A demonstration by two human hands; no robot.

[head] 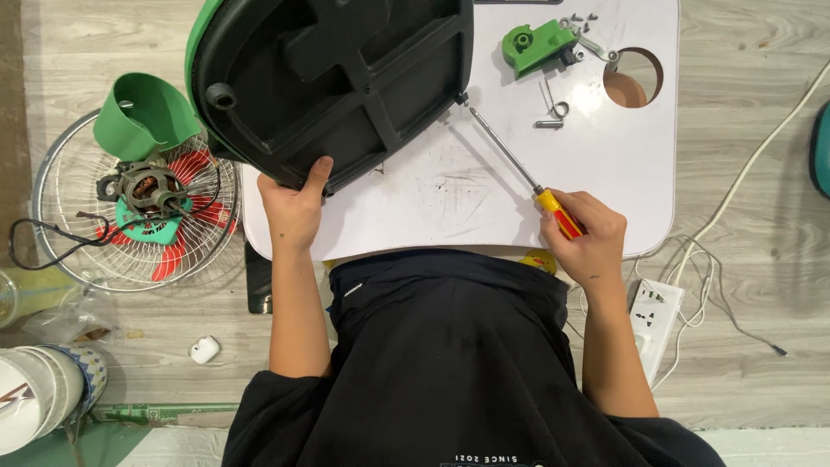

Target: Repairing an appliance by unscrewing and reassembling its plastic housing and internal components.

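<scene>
Left hand (pixel 294 207) clamped on the near edge of the fan base (pixel 333 82), thumb up over the black rim, the other fingers hidden beneath it. Base turned underside up, ribbed black plastic with a green rim, lying across the far left corner of the white table (pixel 450 199) and overhanging its left edge. Right hand (pixel 586 235) closed in a fist round the yellow-and-red handle of the screwdriver (pixel 510 160), fingers fully curled, handle mostly covered. Long steel shaft running up and left across the tabletop, tip set against a screw point at the right edge of the base. Further back on the table, a small green bracket (pixel 536 45) with a few loose screws (pixel 581 19) and a wire spring (pixel 555 105) just beside it, near a round hole (pixel 634 79) in the tabletop. On the wooden floor to the left, a wire fan grille (pixel 78 259) lying flat, holding red blades (pixel 177 251), a bare motor (pixel 151 188) with copper windings and a green shroud (pixel 143 112) tilted on top. Black cable (pixel 35 255) looping out from the motor. To the right, a white power strip (pixel 653 316) with its cord (pixel 761 147) trailing away. Stacked bowls (pixel 39 393) at the lower left corner, and a small white case (pixel 205 349) on the floor near the left elbow.
</scene>
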